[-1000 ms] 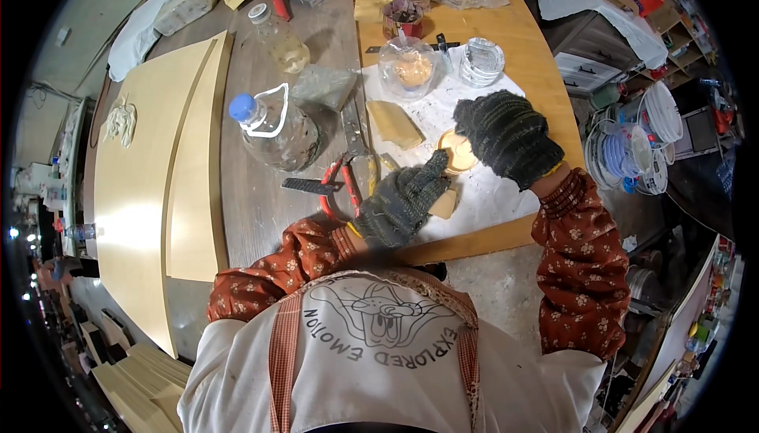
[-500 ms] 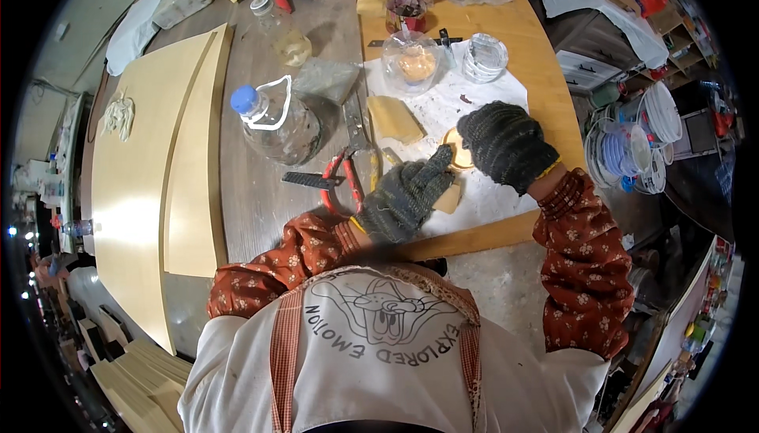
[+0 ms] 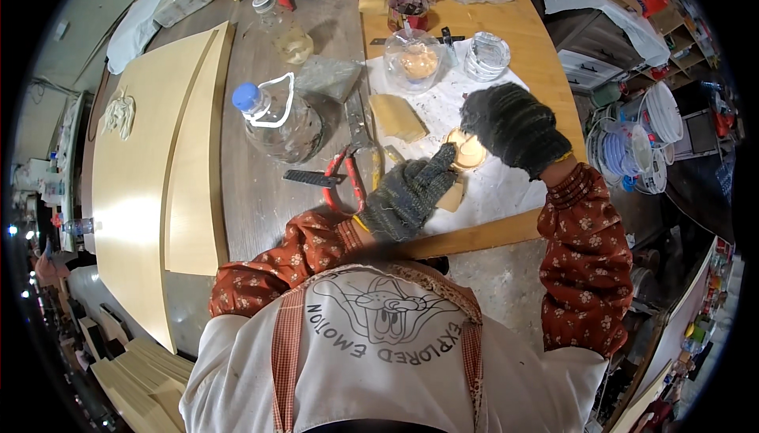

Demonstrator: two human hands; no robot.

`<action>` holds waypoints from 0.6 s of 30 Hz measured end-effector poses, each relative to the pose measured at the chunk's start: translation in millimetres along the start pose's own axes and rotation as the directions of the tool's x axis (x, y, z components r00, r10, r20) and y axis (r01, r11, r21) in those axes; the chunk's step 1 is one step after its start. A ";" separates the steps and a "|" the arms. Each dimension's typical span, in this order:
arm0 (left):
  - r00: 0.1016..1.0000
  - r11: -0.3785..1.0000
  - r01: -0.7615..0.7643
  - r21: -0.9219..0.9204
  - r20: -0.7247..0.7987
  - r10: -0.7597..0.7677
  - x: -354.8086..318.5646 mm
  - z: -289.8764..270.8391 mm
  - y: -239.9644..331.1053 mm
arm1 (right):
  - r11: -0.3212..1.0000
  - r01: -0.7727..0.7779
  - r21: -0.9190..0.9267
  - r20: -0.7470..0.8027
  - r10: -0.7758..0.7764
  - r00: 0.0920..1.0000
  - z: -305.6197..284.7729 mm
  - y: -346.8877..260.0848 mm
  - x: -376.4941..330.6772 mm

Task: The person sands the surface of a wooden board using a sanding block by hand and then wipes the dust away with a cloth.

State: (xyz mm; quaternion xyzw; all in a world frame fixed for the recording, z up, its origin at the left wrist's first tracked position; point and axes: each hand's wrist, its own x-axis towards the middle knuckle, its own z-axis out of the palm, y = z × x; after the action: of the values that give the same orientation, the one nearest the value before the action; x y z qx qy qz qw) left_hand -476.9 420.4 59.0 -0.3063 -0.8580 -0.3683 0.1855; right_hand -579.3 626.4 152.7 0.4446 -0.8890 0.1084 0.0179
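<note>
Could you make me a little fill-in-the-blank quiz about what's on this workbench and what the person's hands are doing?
1. Both hands, the left hand and the right hand, wear knitted ____.
2. Between them they hold a small round wooden piece over a ____ sheet on the bench.
3. The clear plastic jug left of the hands has a ____ cap.
4. The pliers beside the left hand have ____ handles.

Missing words: gloves; white; blue; red

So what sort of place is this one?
Likely a woodworking or craft workshop: pale wood panels lie on the bench, red-handled pliers sit beside the gloved left hand, and both hands work a small round wooden piece.
</note>
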 end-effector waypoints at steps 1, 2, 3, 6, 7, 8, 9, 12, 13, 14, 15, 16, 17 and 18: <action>1.000 1.000 -0.005 0.005 0.013 0.005 -0.2 -0.3 -0.2 | 0.997 -0.051 -0.055 0.114 0.057 0.992 -1.4 3.1 -0.9; 1.000 1.000 -0.006 0.014 0.027 0.006 -1.2 -0.8 -1.1 | 0.990 -0.090 -0.110 0.223 0.113 0.968 -10.1 -4.7 7.2; 0.995 0.997 0.075 -0.018 0.062 -0.074 -3.0 -0.4 1.2 | 0.977 -0.123 -0.173 0.325 0.175 0.929 -18.4 -12.7 14.3; 0.973 0.993 0.119 0.020 0.196 -0.121 -6.9 3.0 -3.5 | 0.978 -0.161 -0.130 0.301 0.194 0.934 -19.2 -20.7 14.9; 0.970 0.994 0.108 0.027 0.215 -0.111 -7.1 4.2 -5.4 | 0.976 -0.175 -0.129 0.279 0.205 0.938 -14.9 -22.0 11.9; 0.966 0.994 0.101 0.039 0.235 -0.107 -8.5 4.7 -7.8 | 0.979 -0.118 -0.165 0.107 0.137 0.985 -14.0 -27.0 9.5; 0.968 0.994 0.105 0.026 0.227 -0.108 -9.3 4.6 -9.2 | 0.984 -0.120 -0.136 0.076 0.131 0.988 -17.6 -30.8 8.6; 0.981 0.999 0.047 0.010 0.188 -0.048 -10.0 2.6 -10.3 | 0.997 0.006 -0.074 -0.213 -0.022 0.977 -20.8 -30.9 4.5; 0.985 1.000 0.016 0.009 0.172 -0.017 -9.5 1.8 -10.0 | 0.995 -0.004 -0.095 -0.163 -0.012 0.987 -18.3 -30.9 2.2; 0.973 0.997 0.071 -0.024 0.221 -0.064 -5.7 -2.2 -6.5 | 0.993 -0.010 -0.114 -0.114 -0.003 0.993 -16.9 -31.8 0.4; 0.956 0.990 0.128 -0.054 0.271 -0.109 0.4 -8.5 -0.9 | 0.991 -0.015 -0.133 -0.065 0.006 0.998 -15.2 -32.0 -0.8; 0.950 0.988 0.144 -0.053 0.288 -0.123 1.3 -9.1 -0.2 | 0.986 0.011 -0.164 -0.097 -0.027 0.995 -11.8 -30.7 -1.7; 0.943 0.986 0.162 -0.050 0.304 -0.139 1.5 -10.0 0.6 | 0.980 0.039 -0.196 -0.126 -0.065 0.990 -7.3 -28.9 -1.9; 0.950 0.990 0.138 -0.019 0.286 -0.127 -2.5 -6.4 -2.0 | 0.971 0.066 -0.229 -0.155 -0.104 0.982 -3.5 -26.6 -2.1</action>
State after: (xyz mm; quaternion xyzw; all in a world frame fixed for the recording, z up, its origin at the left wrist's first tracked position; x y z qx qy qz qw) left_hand -475.8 413.6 60.9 -0.3011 -0.8872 -0.3485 0.0292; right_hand -557.2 613.2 160.5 0.4670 -0.8710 0.0439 0.1460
